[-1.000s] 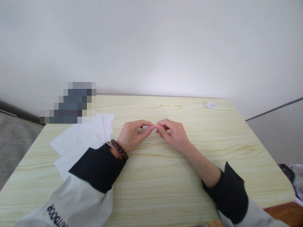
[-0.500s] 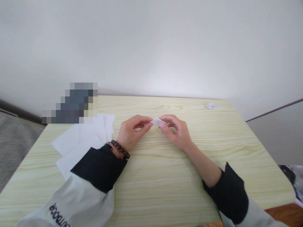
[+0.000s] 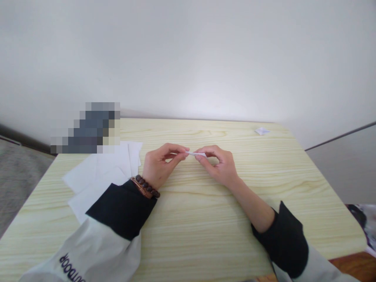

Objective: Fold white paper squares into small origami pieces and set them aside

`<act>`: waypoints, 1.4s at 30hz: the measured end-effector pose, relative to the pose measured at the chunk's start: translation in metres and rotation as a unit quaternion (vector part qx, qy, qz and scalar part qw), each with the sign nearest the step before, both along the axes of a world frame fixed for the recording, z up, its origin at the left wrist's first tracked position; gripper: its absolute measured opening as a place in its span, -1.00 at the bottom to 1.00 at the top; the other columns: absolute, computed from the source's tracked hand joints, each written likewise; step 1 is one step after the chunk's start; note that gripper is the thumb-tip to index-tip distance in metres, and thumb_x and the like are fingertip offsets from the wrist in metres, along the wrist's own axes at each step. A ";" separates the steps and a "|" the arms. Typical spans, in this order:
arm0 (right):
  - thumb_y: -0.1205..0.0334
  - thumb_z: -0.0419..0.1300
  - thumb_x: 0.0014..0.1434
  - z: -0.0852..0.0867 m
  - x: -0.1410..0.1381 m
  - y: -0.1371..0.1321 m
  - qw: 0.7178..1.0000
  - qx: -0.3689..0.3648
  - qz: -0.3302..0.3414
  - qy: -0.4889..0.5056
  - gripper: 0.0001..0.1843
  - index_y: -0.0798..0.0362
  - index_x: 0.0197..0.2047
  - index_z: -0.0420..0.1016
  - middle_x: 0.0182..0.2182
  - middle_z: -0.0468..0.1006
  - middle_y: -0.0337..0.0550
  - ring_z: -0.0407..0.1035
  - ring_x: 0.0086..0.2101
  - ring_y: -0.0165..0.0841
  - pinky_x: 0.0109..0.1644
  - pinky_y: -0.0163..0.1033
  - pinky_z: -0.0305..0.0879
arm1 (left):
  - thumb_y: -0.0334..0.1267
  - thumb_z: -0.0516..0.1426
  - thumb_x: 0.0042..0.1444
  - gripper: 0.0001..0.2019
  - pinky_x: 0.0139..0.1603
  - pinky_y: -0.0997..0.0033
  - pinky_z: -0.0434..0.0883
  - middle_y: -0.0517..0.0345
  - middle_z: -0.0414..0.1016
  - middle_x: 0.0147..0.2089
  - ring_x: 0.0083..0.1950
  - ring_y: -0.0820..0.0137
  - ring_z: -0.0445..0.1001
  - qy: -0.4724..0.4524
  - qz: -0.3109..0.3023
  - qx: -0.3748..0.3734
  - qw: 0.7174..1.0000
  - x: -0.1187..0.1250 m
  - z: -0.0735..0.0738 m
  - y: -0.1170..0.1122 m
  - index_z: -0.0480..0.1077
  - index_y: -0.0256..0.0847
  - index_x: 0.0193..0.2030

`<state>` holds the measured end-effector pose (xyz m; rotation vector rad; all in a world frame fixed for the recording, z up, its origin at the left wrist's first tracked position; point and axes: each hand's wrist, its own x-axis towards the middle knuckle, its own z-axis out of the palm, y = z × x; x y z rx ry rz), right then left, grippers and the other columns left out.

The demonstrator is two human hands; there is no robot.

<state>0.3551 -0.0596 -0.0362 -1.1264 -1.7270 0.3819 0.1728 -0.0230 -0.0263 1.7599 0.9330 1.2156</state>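
A small folded white paper (image 3: 191,153) is held between both hands over the middle of the table, seen nearly edge-on as a thin strip. My left hand (image 3: 164,161) pinches its left end between thumb and fingertips. At the right end, my right hand (image 3: 217,162) grips it with thumb and index finger, and a pale corner shows past the thumb. The fingers hide part of the paper, so its full shape does not show.
White paper sheets (image 3: 101,172) lie overlapping at the left, partly under my left sleeve. Behind them is a dark pixelated object (image 3: 88,131). A small folded paper piece (image 3: 262,131) rests at the far right of the wood-grain table (image 3: 205,235). A wall (image 3: 188,58) stands behind.
The folded paper has gone from showing a pointed, triangular face to a thin edge-on strip. Both hands stay in nearly the same place, still pinching it.
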 end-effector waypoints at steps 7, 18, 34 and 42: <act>0.27 0.18 0.17 -0.001 0.001 0.000 1.000 0.012 -0.002 0.006 -0.93 0.00 -0.25 0.48 -0.33 0.62 -0.21 0.52 -0.28 -0.38 -0.19 -0.30 0.45 | -0.22 0.23 0.06 -0.87 -0.25 0.45 0.54 0.09 0.60 -0.22 -0.19 0.35 0.57 0.034 -0.006 0.014 0.999 0.000 0.000 0.000 0.47 -0.24 -0.34; 0.24 0.17 0.19 0.003 0.000 0.000 0.999 0.027 -0.034 -0.025 -0.91 -0.03 -0.25 0.51 -0.31 0.64 -0.21 0.53 -0.27 -0.35 -0.15 -0.24 0.44 | -0.25 0.15 0.15 -0.87 -0.28 0.51 0.53 0.06 0.57 -0.09 -0.15 0.41 0.54 0.118 -0.009 0.146 0.982 -0.002 0.001 0.000 0.49 -0.21 -0.22; 0.27 0.18 0.18 0.003 -0.001 0.000 0.999 0.035 -0.020 -0.016 -0.92 -0.03 -0.26 0.50 -0.33 0.64 -0.22 0.53 -0.28 -0.36 -0.16 -0.26 0.44 | -0.34 0.16 0.14 -0.94 -0.31 0.53 0.51 0.10 0.55 -0.13 -0.20 0.45 0.52 0.120 0.032 0.237 0.963 -0.003 -0.002 0.003 0.47 -0.19 -0.28; 0.25 0.15 0.20 0.002 0.000 0.000 0.998 0.036 -0.028 -0.047 -0.89 -0.04 -0.24 0.51 -0.31 0.64 -0.22 0.53 -0.27 -0.35 -0.15 -0.24 0.44 | -0.25 0.16 0.14 -0.90 -0.30 0.49 0.53 0.04 0.55 -0.11 -0.22 0.42 0.53 0.142 0.020 0.216 0.966 -0.003 -0.002 0.001 0.47 -0.20 -0.28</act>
